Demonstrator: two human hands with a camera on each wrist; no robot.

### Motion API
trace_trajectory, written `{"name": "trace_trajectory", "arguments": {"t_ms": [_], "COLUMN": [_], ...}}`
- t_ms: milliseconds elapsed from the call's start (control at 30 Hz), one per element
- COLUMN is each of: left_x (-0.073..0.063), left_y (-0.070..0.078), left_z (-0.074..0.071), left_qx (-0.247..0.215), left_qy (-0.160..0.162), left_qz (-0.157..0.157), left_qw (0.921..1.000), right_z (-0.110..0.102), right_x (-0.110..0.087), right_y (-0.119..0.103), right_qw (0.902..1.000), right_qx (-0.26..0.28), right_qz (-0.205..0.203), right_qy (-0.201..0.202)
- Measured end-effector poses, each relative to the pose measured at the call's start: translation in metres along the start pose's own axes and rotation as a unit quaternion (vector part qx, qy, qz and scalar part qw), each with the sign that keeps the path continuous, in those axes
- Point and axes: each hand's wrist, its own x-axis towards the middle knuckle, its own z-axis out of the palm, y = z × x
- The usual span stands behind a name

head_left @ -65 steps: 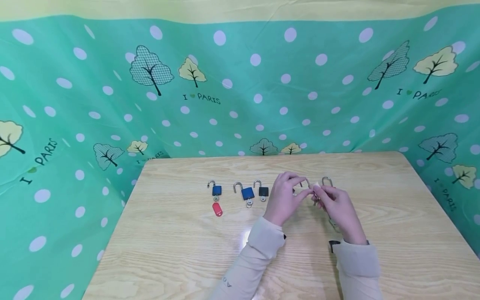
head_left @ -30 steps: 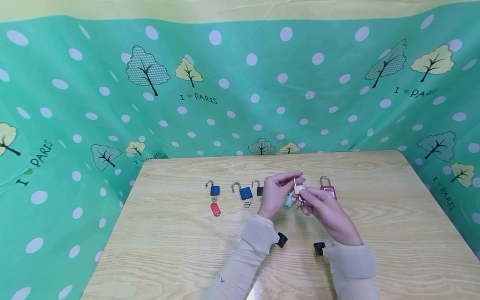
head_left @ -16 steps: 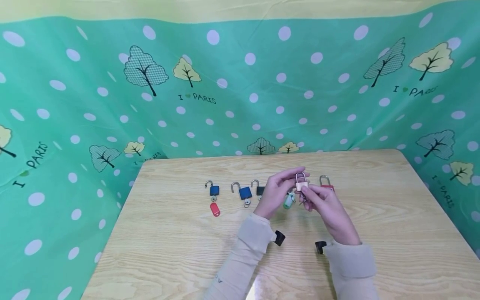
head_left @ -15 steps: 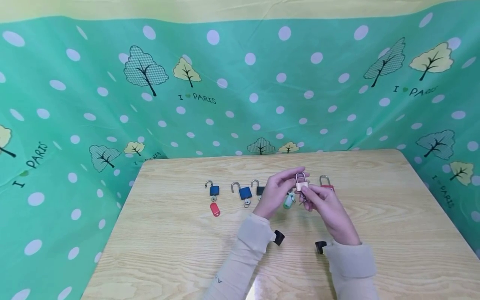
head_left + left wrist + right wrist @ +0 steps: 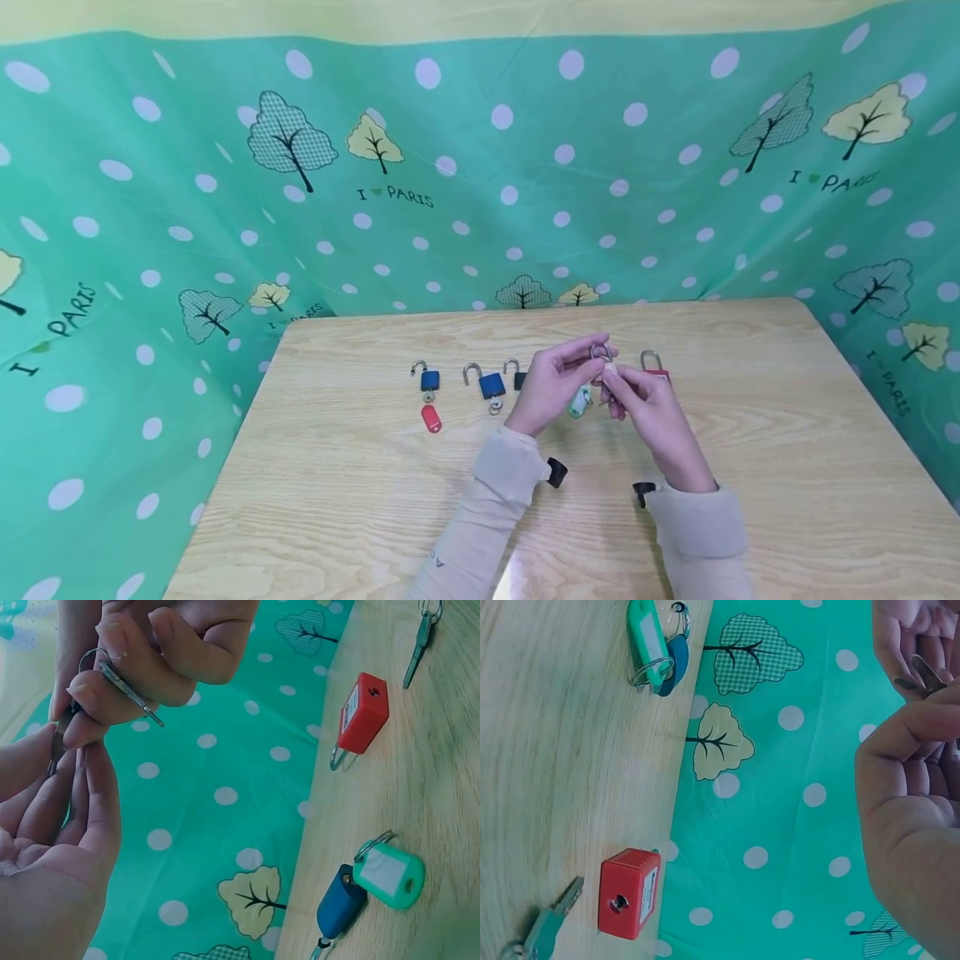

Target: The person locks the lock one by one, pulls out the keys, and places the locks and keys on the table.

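Note:
Above the table, my right hand (image 5: 663, 421) pinches a small padlock (image 5: 602, 351), its shackle upward. Fingers cover most of its body, and I cannot tell whether the shackle is locked. My left hand (image 5: 551, 385) pinches the same padlock from the other side, thumb in front and fingers behind the shackle. In the left wrist view, a key (image 5: 133, 694) hangs on a ring beneath the right hand's curled fingers. The right wrist view shows my right hand (image 5: 911, 795) with dark metal pieces (image 5: 924, 673) sticking out towards the left hand.
A red padlock (image 5: 658, 376) stands right of the hands. A green key tag (image 5: 580, 401) lies beside a blue padlock (image 5: 342, 904) just below them. Further left are a dark padlock (image 5: 519, 381), two blue padlocks (image 5: 492, 385) with raised shackles, and a red key tag (image 5: 431, 418).
Both hands have shifted left with the padlock, which has turned shackle-up towards the head camera. Since half a second ago, my left thumb has come onto its front.

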Motion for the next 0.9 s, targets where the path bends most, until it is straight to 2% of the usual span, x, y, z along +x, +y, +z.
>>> {"name": "trace_trajectory", "arguments": {"t_ms": [233,533,800,900], "left_x": [0.002,0.000,0.000,0.001], "left_y": [0.001,-0.001,0.000,0.001], "left_z": [-0.001,-0.002,-0.008,-0.012], "left_qx": [-0.003,0.028,0.053,0.068], "left_qy": [0.002,0.009,0.041,0.038], "left_qz": [0.013,0.012,0.008,-0.001], "left_qw": [0.9999,0.9995,0.9977,0.9970], "right_z": [0.003,0.004,0.009,0.010], "right_x": [0.002,0.002,0.001,0.001], "right_y": [0.000,0.001,-0.003,-0.003], "right_qw": [0.9997,0.9997,0.9998,0.9994], "right_qx": [-0.004,-0.005,-0.019,-0.033], "right_qz": [-0.019,-0.004,0.003,0.005], "right_qy": [0.014,0.022,0.007,0.002]}}
